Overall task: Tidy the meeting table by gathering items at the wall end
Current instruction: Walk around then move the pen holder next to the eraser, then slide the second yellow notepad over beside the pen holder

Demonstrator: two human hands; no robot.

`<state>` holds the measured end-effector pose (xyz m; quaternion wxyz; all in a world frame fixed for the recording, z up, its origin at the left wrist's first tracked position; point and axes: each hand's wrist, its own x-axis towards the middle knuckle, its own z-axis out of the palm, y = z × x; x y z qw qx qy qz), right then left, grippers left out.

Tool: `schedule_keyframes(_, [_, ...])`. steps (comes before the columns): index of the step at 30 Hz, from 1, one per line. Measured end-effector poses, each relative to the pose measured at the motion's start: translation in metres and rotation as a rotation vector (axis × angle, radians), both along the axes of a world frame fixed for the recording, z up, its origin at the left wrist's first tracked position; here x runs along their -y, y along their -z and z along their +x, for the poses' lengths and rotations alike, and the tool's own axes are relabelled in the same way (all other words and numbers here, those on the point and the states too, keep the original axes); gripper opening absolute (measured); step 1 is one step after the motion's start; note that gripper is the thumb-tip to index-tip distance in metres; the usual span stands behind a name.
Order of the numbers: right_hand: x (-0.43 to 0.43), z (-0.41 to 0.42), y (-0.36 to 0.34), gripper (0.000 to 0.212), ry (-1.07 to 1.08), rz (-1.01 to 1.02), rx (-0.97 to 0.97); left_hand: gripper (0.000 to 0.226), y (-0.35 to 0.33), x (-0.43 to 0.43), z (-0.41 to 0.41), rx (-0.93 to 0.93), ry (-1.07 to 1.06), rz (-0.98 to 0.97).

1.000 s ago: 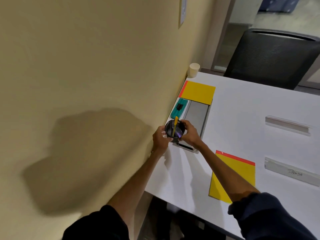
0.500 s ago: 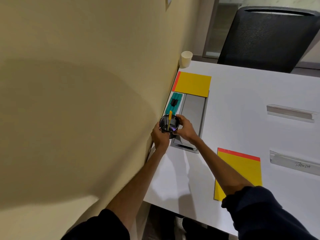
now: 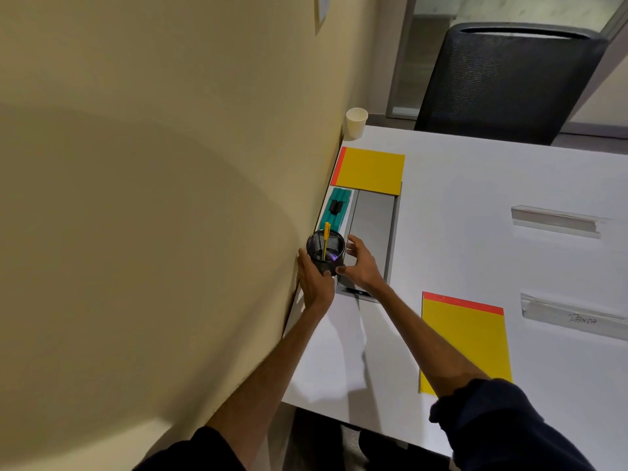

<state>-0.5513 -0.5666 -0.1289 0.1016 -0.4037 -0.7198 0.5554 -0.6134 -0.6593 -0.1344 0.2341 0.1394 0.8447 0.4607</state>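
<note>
Head view: left hand (image 3: 314, 278) grips mesh pen holder (image 3: 325, 250) beside the wall (image 3: 170, 198); right hand (image 3: 361, 266), fingers apart, steadies its placement.

Holds black mesh pen holder (image 3: 316, 247) with left grip (image 3: 314, 280) at worktop's (image 3: 458, 239) wall edge; rests right grip's (image 3: 362, 266) thumb against its base.

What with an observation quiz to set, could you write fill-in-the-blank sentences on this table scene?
1. The pen standing in the mesh cup is ____ in colour.
2. The paper cup stands at the table corner, right beside the ____.
3. The white table carries ____ yellow pads.

Missing words: yellow; wall; two.
</note>
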Motion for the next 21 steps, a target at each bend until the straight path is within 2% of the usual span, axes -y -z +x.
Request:
schedule_keyframes(4, [0.003,0.024,-0.003,0.078,0.071,0.006,0.027,0.085,0.000,0.007,0.029,0.033,-0.029,-0.021])
schedule_keyframes(8, [-0.002,0.057,-0.013,0.069,0.160,0.014,0.046,0.072,-0.004,0.011,0.058,0.087,0.013,-0.023])
schedule_keyframes(14, [-0.011,0.111,-0.034,0.055,0.306,0.043,0.031,0.048,-0.015,0.003,0.093,0.097,0.283,-0.032])
schedule_keyframes(21, [-0.017,0.183,-0.054,0.047,0.479,0.062,0.040,0.052,-0.032,-0.012,0.140,-0.146,0.589,0.109])
